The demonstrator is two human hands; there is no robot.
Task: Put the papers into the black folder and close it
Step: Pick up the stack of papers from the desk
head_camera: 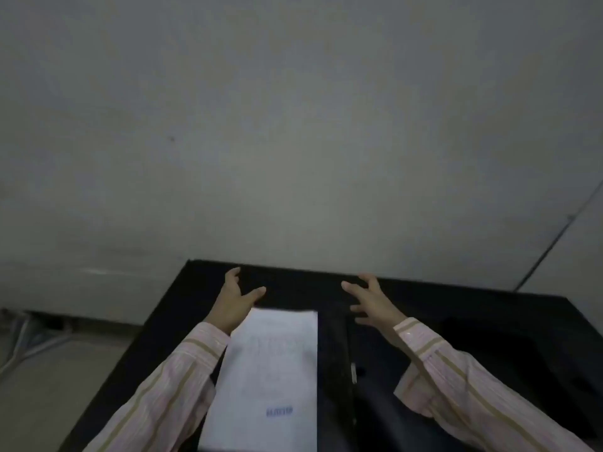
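Observation:
White papers [270, 376] with a small blue stamp lie flat on the left half of a dark surface that looks like the opened black folder [368, 363]; its spine runs down the middle with a small metal clip. My left hand [236, 300] hovers just beyond the papers' far left corner, fingers spread, holding nothing. Beyond the folder's right half, my right hand [370, 298] is raised with fingers apart and empty. The folder's edges are hard to tell from the black table.
The black table [182, 305] ends close to a plain grey wall at the back. Its left edge drops to a light floor [49, 370] with cables at far left. A dark object [509, 347] lies at the table's right.

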